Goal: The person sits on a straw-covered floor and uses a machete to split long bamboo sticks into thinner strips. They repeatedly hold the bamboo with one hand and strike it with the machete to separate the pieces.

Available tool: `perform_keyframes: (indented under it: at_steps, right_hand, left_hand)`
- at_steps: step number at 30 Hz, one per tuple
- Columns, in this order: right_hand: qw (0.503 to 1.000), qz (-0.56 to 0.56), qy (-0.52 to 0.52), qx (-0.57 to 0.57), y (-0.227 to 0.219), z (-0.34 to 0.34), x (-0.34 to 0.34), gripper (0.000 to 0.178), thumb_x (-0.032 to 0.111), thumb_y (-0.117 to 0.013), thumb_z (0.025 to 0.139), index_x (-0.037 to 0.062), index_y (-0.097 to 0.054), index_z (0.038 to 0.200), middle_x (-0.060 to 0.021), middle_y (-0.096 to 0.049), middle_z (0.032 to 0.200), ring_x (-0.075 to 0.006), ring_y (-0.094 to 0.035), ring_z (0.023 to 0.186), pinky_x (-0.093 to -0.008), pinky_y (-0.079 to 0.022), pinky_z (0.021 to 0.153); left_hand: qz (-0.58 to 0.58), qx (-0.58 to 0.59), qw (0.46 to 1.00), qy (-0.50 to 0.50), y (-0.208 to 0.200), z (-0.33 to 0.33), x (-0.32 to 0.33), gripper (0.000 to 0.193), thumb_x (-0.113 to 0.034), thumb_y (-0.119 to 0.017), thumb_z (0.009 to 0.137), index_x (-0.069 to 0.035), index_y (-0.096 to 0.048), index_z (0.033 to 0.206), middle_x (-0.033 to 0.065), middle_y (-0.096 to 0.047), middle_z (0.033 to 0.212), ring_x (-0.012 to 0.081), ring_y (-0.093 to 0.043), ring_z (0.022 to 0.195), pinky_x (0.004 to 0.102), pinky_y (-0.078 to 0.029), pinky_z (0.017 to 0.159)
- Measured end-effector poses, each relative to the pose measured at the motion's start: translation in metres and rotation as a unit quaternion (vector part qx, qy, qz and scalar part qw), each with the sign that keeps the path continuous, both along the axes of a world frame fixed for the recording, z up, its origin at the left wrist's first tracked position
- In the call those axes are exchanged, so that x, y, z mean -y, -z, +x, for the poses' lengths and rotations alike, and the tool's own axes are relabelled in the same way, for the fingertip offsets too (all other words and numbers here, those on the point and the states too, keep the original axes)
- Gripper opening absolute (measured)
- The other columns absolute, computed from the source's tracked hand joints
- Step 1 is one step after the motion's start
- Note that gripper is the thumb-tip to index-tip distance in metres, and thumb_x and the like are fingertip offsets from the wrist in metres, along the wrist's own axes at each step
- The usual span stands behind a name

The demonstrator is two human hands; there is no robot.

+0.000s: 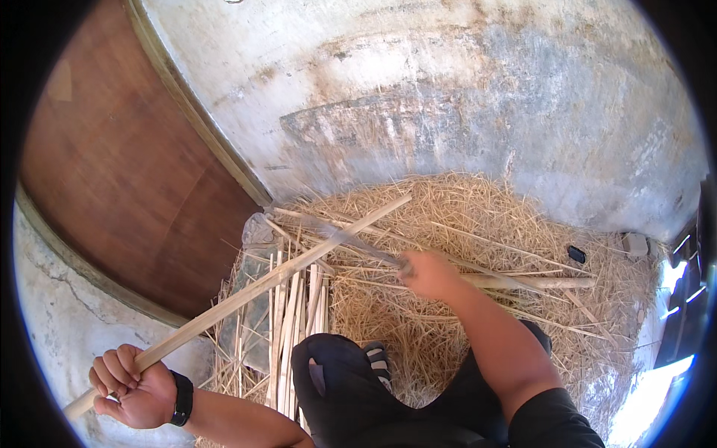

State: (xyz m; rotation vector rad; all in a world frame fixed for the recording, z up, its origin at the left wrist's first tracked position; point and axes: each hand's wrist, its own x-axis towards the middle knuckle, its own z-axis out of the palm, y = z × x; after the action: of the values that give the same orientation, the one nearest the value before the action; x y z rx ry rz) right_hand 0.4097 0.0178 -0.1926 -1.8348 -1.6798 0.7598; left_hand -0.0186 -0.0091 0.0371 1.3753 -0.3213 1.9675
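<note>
My left hand [134, 387], with a black band at the wrist, is closed around the lower end of a long pale split-wood strip [246, 293]. The strip slants up and to the right, its far end above the straw. In my right hand [432, 274] is the handle of a long-bladed knife [366, 248], smeared by motion. Its grey blade points left and crosses the strip near the far end; whether it cuts into the wood I cannot tell.
Straw [448, 201] covers the ground, with loose strips [291, 321] piled near my knee and a pole [538, 282] at right. A small black object [576, 254] and a grey block [635, 245] lie by the stained wall [463, 97]. A brown door [134, 164] stands left.
</note>
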Motion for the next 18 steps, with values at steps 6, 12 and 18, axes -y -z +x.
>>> perform_keyframes:
  at_steps: [6, 12, 18]
  right_hand:
    - [0.994, 0.024, 0.106, 0.028, -0.001, 0.042, -0.001, 0.036, 0.028, -0.073, 0.087, 0.0031, -0.066, 0.113, -0.0184, -0.071, 0.087, -0.0351, -0.07, 0.086, -0.0476, -0.054, 0.078]
    - [0.998, 0.039, 0.025, -0.053, -0.038, 0.03, 0.019, 0.04, 0.036, -0.076, 0.088, 0.0043, -0.068, 0.111, -0.0192, -0.07, 0.087, -0.035, -0.07, 0.084, -0.0452, -0.053, 0.077]
    - [0.99, 0.029, -0.121, -0.061, -0.053, -0.024, 0.027, 0.044, 0.038, -0.077, 0.088, 0.0016, -0.068, 0.111, -0.0189, -0.071, 0.09, -0.034, -0.07, 0.085, -0.0445, -0.054, 0.077]
  left_hand:
    - [-0.036, -0.035, 0.994, 0.094, 0.032, 0.076, -0.034, 0.038, -0.045, -0.062, 0.101, -0.014, -0.048, 0.086, -0.0041, -0.035, 0.065, 0.0095, -0.031, 0.054, 0.0264, -0.029, 0.052]
    - [-0.101, -0.014, 0.993, 0.067, 0.063, 0.131, -0.07, 0.056, -0.069, -0.047, 0.099, -0.015, -0.051, 0.085, -0.0039, -0.033, 0.062, 0.0092, -0.028, 0.052, 0.0259, -0.026, 0.048]
    - [-0.105, -0.03, 0.992, 0.054, 0.051, 0.145, -0.082, 0.057, -0.072, -0.044, 0.099, -0.017, -0.051, 0.085, -0.0041, -0.034, 0.063, 0.0099, -0.028, 0.052, 0.0245, -0.025, 0.047]
